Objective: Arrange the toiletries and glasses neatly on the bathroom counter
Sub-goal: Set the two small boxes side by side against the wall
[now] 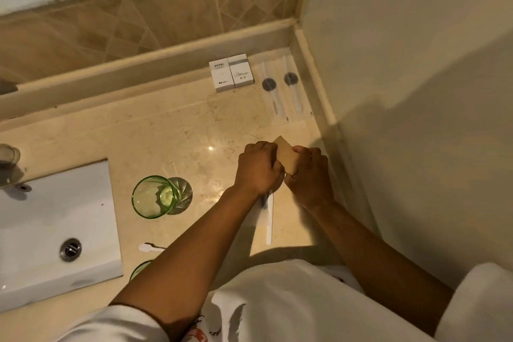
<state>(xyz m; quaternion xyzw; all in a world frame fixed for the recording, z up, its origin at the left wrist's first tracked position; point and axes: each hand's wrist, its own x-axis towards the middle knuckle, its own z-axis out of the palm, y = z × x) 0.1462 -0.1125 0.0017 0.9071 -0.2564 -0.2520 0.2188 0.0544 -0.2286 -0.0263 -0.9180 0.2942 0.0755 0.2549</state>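
Left hand [256, 168] and right hand [309, 172] both grip the tan packet [286, 157], well short of the boxes [231, 72] lying beyond

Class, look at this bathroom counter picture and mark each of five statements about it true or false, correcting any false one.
1. Both hands hold the brown card packet. True: the left hand and right hand both have a grip on it.
2. Two white boxes lie in the sink. False: they sit on the counter near the back ledge.
3. The green glass stands upright beside the sink. True.
4. The two wrapped toothbrushes lie left of the boxes. False: they lie to the right, near the wall.
5. The green glass lies tipped on its side. False: it stands upright.
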